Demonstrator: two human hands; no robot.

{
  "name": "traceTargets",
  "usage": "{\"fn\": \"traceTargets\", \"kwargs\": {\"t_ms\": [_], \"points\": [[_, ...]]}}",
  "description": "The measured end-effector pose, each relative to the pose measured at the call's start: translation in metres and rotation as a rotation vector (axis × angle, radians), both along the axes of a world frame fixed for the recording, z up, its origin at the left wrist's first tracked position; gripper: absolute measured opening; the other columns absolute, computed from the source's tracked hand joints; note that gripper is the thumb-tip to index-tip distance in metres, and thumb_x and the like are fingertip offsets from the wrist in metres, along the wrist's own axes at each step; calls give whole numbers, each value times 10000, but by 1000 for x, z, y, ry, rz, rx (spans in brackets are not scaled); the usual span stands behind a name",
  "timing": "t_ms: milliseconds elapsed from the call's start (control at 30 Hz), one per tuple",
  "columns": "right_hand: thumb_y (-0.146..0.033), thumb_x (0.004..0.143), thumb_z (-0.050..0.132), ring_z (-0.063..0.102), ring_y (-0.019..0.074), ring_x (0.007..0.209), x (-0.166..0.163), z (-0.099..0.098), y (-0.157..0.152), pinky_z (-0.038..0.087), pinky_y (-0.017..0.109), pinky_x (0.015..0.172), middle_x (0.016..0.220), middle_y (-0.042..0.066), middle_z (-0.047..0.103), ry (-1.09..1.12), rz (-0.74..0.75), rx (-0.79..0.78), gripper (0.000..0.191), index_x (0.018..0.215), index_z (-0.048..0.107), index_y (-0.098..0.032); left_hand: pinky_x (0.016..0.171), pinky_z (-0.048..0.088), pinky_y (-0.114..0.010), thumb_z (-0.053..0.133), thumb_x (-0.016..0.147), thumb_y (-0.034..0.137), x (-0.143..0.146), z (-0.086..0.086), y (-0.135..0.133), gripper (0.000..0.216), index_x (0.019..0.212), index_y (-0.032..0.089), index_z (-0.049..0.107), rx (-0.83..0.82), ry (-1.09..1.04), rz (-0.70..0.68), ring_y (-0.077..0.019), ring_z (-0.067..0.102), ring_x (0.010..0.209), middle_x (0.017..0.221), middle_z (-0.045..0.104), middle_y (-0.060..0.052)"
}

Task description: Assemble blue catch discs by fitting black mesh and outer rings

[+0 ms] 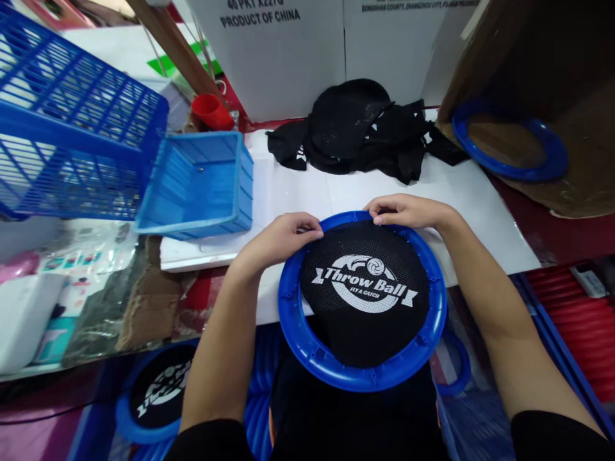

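Observation:
A blue plastic ring [294,346] rests across the table's front edge and my lap. Inside it lies a round black mesh [346,333] printed in white with "Throw Ball". The mesh reaches the ring at the top and right, while a gap shows at the lower left. At the ring's upper left, my left hand [293,235] pinches the mesh edge between thumb and finger. My right hand [408,211] is closed at the top of the ring, its fingertips on the mesh edge. Bent fingers partly hide both gripped spots.
A pile of black mesh pieces [348,128] lies at the table's back. Left stand a light blue bin [192,186], a blue crate [81,115] and a red cup [213,111]. Another blue ring [538,160] leans in a carton at right. A finished-looking disc [161,390] sits below left.

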State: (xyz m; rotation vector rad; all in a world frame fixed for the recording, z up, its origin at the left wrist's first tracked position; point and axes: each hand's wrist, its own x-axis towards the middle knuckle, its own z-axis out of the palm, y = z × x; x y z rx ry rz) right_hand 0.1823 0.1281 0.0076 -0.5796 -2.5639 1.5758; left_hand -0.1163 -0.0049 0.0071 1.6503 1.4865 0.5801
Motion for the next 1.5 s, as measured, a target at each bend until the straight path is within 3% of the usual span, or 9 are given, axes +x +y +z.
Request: {"fn": "traceTargets", "kwargs": {"t_ms": [300, 467, 633, 867, 1133, 1333, 1500], "points": [[-453, 956, 663, 524, 174, 804, 1, 2, -4, 429, 329, 765, 895, 10, 629, -48, -45, 42, 241, 914, 640, -218, 942, 586, -422, 652, 912, 380, 2, 3, -3, 197, 927, 207, 744, 10, -3, -3, -240, 728, 955, 1001, 796, -72], [-454, 971, 648, 639, 211, 928, 1, 9, -8, 501, 360, 858, 1047, 55, 737, -44, -66, 79, 254, 1042, 707, -217, 949, 589, -399, 684, 973, 399, 19, -2, -4, 209, 1026, 209, 756, 283, 49, -38, -248, 716, 1079, 1138, 774, -86], [-501, 1006, 630, 674, 275, 1188, -7, 10, -16, 500, 436, 1055, 1288, 101, 754, 29, -31, 208, 301, 1045, 750, -228, 1019, 570, -396, 693, 981, 230, 32, -9, -2, 74, 983, 210, 765, 458, 97, -94, -228, 715, 1104, 1170, 759, -81], [-402, 1000, 616, 690, 273, 1124, -17, -4, -15, 507, 443, 1035, 1216, 107, 768, 91, -59, 299, 208, 931, 697, -223, 880, 568, -354, 705, 958, 271, 32, -10, 3, 117, 891, 210, 779, 305, 15, 37, -201, 714, 890, 918, 795, -38], [-426, 983, 609, 693, 283, 1127, -20, -10, -13, 514, 461, 1043, 1190, 96, 775, 78, -125, 216, 210, 932, 677, -234, 856, 587, -362, 772, 867, 339, 24, -13, 11, 172, 909, 189, 843, 79, -180, 145, -215, 735, 865, 904, 827, -67], [-408, 975, 600, 690, 282, 1091, -24, -12, -13, 523, 463, 1024, 1153, 93, 771, 40, -147, 224, 190, 927, 673, -238, 932, 591, -394, 774, 850, 314, 22, -11, 10, 180, 948, 184, 852, 39, -199, 171, -231, 751, 927, 966, 840, -82], [-393, 974, 601, 685, 272, 1075, -25, -13, -13, 525, 453, 1021, 1152, 91, 767, 25, -161, 229, 179, 934, 680, -238, 898, 605, -384, 781, 836, 291, 22, -12, 11, 183, 967, 175, 837, 57, -167, 160, -226, 752, 910, 961, 836, -83]]}}
